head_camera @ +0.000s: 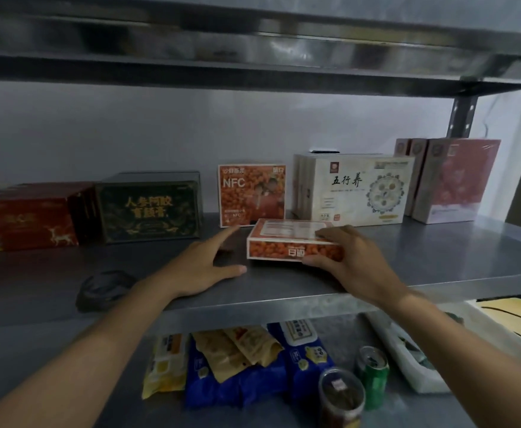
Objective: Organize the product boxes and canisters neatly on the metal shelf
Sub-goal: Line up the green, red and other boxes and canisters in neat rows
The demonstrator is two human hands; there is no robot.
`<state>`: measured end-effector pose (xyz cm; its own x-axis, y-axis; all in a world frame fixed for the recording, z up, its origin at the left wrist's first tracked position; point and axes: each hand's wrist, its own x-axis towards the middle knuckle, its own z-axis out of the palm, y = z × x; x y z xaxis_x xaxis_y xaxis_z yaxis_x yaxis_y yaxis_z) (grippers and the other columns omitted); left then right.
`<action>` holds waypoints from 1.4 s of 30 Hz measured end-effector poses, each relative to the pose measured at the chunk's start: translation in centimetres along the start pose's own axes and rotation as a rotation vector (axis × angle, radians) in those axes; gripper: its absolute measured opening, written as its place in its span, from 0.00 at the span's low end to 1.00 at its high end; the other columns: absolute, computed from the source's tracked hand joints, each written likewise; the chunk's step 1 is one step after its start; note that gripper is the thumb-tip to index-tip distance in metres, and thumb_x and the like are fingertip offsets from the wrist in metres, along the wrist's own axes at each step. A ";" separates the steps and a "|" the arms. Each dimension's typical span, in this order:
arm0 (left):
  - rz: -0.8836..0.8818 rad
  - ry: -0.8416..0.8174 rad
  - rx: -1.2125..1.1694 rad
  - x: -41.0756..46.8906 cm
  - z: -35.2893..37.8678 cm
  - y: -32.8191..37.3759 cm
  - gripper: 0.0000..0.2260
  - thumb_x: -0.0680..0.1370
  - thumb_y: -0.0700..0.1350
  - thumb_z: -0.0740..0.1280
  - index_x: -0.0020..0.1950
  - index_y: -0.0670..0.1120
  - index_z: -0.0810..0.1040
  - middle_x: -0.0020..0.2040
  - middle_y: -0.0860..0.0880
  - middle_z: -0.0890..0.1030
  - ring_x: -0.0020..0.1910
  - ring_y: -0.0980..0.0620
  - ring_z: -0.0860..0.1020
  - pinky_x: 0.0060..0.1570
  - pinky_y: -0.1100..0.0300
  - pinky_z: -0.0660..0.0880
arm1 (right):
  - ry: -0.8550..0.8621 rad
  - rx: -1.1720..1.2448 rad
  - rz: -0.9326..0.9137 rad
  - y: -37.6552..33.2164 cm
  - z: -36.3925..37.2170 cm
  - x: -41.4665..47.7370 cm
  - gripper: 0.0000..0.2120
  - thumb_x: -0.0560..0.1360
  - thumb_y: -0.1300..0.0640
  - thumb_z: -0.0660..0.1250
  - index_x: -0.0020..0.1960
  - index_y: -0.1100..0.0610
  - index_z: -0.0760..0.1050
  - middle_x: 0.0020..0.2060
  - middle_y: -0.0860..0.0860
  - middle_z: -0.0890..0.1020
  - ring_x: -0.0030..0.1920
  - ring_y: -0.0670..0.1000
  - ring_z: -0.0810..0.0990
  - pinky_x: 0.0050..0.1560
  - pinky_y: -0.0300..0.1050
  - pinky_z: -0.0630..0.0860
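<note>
One flat orange box [284, 248] lies mid metal shelf [438, 261], right hand [355, 259] grip clamped on its right end, left hand [203, 267] grip wide, holding nothing, just beside it, second orange box [251, 194] upright behind, one green box [148, 210] further left.

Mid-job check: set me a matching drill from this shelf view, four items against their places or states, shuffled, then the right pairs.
Items:
1. flat orange box
2. NFC box
3. dark green box
4. green can

Places or states:
A. stands upright just behind the flat orange box
B. on the lower shelf
C. lies flat, gripped by the right hand
D. beside the red deer box

Pairs: 1-C, 2-A, 3-D, 4-B.
</note>
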<state>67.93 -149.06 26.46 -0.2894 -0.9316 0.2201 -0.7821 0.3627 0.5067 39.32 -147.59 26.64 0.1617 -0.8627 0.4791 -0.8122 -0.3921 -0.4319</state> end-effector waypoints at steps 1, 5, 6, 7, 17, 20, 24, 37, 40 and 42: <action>0.010 0.010 -0.019 0.0 0.0 0.0 0.38 0.73 0.61 0.69 0.76 0.67 0.49 0.76 0.55 0.64 0.74 0.53 0.63 0.70 0.54 0.64 | 0.012 0.010 -0.020 -0.3 0.0 0.3 0.33 0.68 0.33 0.67 0.66 0.53 0.75 0.59 0.51 0.77 0.57 0.52 0.77 0.55 0.44 0.72; 0.072 0.064 -0.107 -0.2 -0.2 -0.1 0.37 0.74 0.56 0.71 0.75 0.69 0.52 0.74 0.60 0.65 0.71 0.59 0.64 0.71 0.57 0.63 | 0.064 0.099 -0.078 -1.5 0.5 1.8 0.30 0.65 0.29 0.64 0.57 0.48 0.75 0.47 0.45 0.78 0.46 0.48 0.78 0.47 0.44 0.75; 0.091 0.101 -0.133 -0.2 -0.2 -0.1 0.34 0.75 0.53 0.71 0.75 0.68 0.55 0.71 0.61 0.67 0.68 0.62 0.66 0.70 0.60 0.64 | 0.081 0.138 -0.078 -1.7 0.7 2.1 0.28 0.64 0.30 0.65 0.55 0.47 0.73 0.44 0.42 0.77 0.45 0.46 0.78 0.45 0.43 0.75; 0.110 0.149 -0.161 -0.1 -0.3 -0.1 0.31 0.76 0.50 0.70 0.74 0.65 0.59 0.69 0.62 0.70 0.66 0.64 0.68 0.68 0.62 0.65 | 0.095 0.187 -0.072 -1.9 0.9 2.4 0.26 0.64 0.31 0.66 0.54 0.46 0.71 0.43 0.40 0.76 0.44 0.43 0.78 0.44 0.42 0.75; 0.113 0.473 -0.345 1.3 -0.9 -0.3 0.15 0.80 0.47 0.64 0.67 0.55 0.70 0.59 0.59 0.76 0.55 0.70 0.73 0.50 0.81 0.66 | 0.180 0.720 -0.005 -2.5 2.8 4.9 0.32 0.64 0.43 0.76 0.64 0.48 0.68 0.56 0.41 0.79 0.57 0.44 0.79 0.58 0.45 0.78; 0.109 0.538 -0.390 2.3 -0.8 0.3 0.15 0.81 0.47 0.62 0.68 0.51 0.71 0.56 0.58 0.76 0.49 0.73 0.73 0.45 0.81 0.68 | 0.194 0.682 0.008 -2.0 3.5 6.0 0.33 0.63 0.47 0.78 0.64 0.48 0.69 0.59 0.44 0.79 0.60 0.49 0.79 0.61 0.52 0.78; 0.049 0.570 -0.470 4.1 -0.4 0.9 0.13 0.82 0.51 0.59 0.65 0.51 0.73 0.53 0.56 0.78 0.47 0.67 0.75 0.40 0.79 0.71 | 0.251 0.651 0.054 -1.5 4.5 7.6 0.21 0.74 0.58 0.73 0.64 0.56 0.72 0.59 0.50 0.80 0.62 0.52 0.78 0.61 0.49 0.77; -0.070 0.495 -0.284 7.8 1.1 -0.4 0.25 0.78 0.38 0.66 0.73 0.52 0.65 0.57 0.55 0.77 0.54 0.58 0.75 0.40 0.78 0.66 | 0.157 0.424 0.151 -0.3 6.9 11.2 0.27 0.69 0.64 0.77 0.66 0.57 0.72 0.60 0.53 0.81 0.61 0.55 0.79 0.64 0.56 0.76; -0.072 0.501 -0.273 8.2 0.9 -0.6 0.26 0.78 0.38 0.68 0.73 0.51 0.65 0.57 0.55 0.76 0.55 0.58 0.74 0.48 0.72 0.69 | 0.147 0.394 0.152 -0.4 7.0 11.4 0.28 0.69 0.65 0.77 0.65 0.57 0.72 0.60 0.53 0.81 0.61 0.54 0.79 0.65 0.54 0.75; -0.073 0.513 -0.266 8.4 0.9 -0.7 0.26 0.77 0.38 0.69 0.72 0.51 0.66 0.57 0.54 0.76 0.55 0.59 0.74 0.49 0.72 0.68 | 0.150 0.374 0.148 -0.4 7.0 11.7 0.28 0.68 0.65 0.78 0.65 0.56 0.73 0.59 0.53 0.82 0.61 0.54 0.79 0.65 0.52 0.75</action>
<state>65.54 -157.11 27.24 0.1166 -0.8468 0.5190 -0.6049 0.3539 0.7133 45.42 -159.74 27.06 -0.0475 -0.8733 0.4849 -0.5567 -0.3799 -0.7387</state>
